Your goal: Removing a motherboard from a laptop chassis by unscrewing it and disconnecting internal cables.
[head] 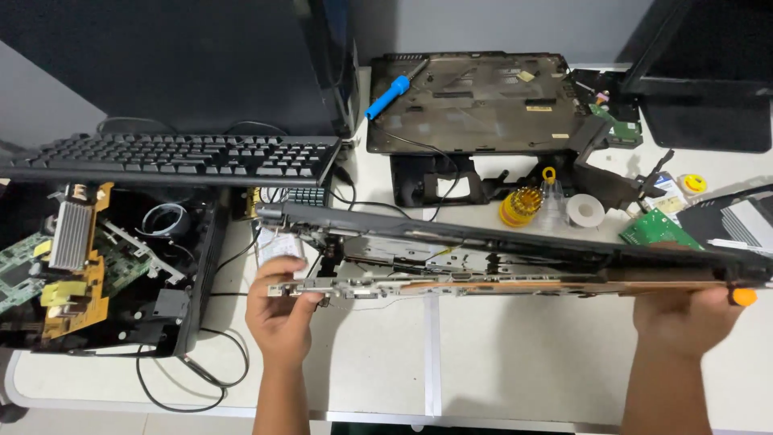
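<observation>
- An opened black case (113, 322) with green and yellow circuit boards sits far left, a black keyboard (173, 157) propped over it
- Left hand (278, 310) – fingers curled, pinching the left end of the laptop chassis (499, 262), held edge-on above the white table (483, 362)
- Behind: a blue screwdriver (386, 97) on a black cover panel (475, 101) (loose parts nearby)
- Right hand (684, 318) grips the right end – fingers wrapped under, an orange-tipped tool (744, 296) beside them
</observation>
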